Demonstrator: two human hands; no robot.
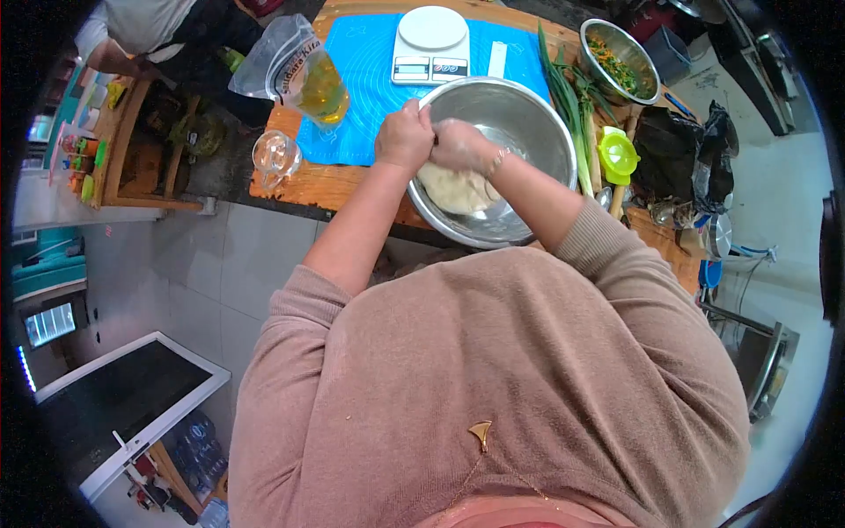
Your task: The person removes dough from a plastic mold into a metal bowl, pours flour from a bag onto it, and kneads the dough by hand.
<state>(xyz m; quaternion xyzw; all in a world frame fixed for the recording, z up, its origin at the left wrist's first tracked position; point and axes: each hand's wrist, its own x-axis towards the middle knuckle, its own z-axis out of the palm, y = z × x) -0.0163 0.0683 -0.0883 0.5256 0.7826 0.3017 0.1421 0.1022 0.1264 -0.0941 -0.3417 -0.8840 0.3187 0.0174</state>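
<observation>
A large metal mixing bowl (pixel 550 145) stands near the table's front edge. Pale, soft dough (pixel 459 192) lies in its lower left part. My left hand (pixel 405 138) is closed over the bowl's left rim, its thumb side up. Inside the bowl, above the dough, my right hand (pixel 462 146) is curled into a fist close beside the left one. The right hand is slightly blurred, and what its fingers hold, if anything, is hidden. A bracelet (pixel 496 162) circles the right wrist.
Behind the bowl, a white kitchen scale (pixel 431 44) sits on a blue mat (pixel 361 53). An oil pouch (pixel 324 92) and a glass cup (pixel 276 157) stand left. Green onions (pixel 568 97), a bowl of chopped vegetables (pixel 647 75) and a green dish (pixel 618 156) are right. Another person (pixel 145 31) stands far left.
</observation>
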